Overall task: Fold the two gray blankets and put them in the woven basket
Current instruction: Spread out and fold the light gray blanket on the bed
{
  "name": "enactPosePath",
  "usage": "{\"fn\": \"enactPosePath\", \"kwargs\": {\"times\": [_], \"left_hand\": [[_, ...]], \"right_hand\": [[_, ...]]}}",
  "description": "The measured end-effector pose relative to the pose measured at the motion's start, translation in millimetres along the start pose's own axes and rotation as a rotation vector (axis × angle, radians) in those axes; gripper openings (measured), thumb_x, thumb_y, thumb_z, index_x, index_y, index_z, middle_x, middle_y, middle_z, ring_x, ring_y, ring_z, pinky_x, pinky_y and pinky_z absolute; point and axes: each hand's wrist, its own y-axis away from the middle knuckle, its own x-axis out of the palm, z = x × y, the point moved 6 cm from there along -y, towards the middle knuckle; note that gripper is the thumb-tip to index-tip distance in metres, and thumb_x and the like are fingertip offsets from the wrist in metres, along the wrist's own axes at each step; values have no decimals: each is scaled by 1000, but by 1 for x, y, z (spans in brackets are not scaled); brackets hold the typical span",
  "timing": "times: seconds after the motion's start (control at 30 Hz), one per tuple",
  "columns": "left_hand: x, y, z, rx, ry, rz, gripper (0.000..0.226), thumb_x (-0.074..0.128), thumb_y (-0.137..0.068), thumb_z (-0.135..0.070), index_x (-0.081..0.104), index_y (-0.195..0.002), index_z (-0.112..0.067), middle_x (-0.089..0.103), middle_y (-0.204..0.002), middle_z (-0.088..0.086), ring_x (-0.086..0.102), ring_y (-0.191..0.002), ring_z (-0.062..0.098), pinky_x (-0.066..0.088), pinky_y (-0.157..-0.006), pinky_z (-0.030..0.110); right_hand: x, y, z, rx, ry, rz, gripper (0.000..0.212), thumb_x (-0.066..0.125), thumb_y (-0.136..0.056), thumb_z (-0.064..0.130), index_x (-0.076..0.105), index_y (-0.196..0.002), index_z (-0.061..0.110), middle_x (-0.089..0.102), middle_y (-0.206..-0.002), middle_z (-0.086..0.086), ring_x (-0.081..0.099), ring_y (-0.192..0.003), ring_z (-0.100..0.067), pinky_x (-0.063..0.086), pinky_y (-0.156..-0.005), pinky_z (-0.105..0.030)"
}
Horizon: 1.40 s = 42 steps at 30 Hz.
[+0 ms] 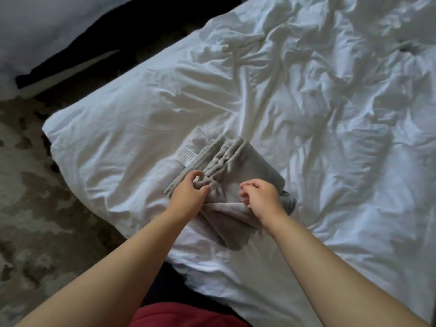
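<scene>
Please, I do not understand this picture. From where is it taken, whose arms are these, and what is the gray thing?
There is no machine: a person wears one camera on the head, so you look down along their own bare arms. The wrinkled white surface is a duvet; patterned carpet shows at the left. On the duvet lies a gray blanket, already folded into several layers. The left hand grips its layered edge; the right hand, fingers curled, seems to pinch a fold beside it.
</scene>
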Motion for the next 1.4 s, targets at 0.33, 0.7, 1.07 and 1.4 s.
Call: {"fn": "enactPosePath", "kwargs": {"times": [0.33,0.7,1.07,1.4], "left_hand": [[45,54,-38,444,-968,15,39,44,-87,-24,54,-123,-33,64,-117,-4,54,-116,19,27,-103,33],[58,52,7,67,-754,94,60,74,-71,-45,53,-124,-27,46,-117,4,52,-110,26,48,-90,37],[32,56,16,-34,-308,-277,29,59,-91,-34,72,-86,-9,58,-111,5,53,-109,19,31,-78,17],[36,55,15,-90,-119,-577,22,55,-92,-23,70,-93,-6,47,-129,7,48,-119,21,30,-97,19]], "right_hand": [[-86,-6,-150,495,-527,-40,10,46,-96,21,54,-94,15,51,-89,-4,47,-74,-18,39,-76,-34],[-96,-65,-68,253,-690,352,31,47,-95,9,48,-125,13,61,-99,-14,61,-87,-24,53,-77,-29],[-88,-93,6,-285,305,531,82,56,-60,-4,47,-138,21,59,-124,-13,58,-108,-22,53,-83,-33],[-94,-93,17,-357,278,765,82,77,-68,14,41,-138,37,56,-129,9,62,-105,4,51,-77,-14]]}}
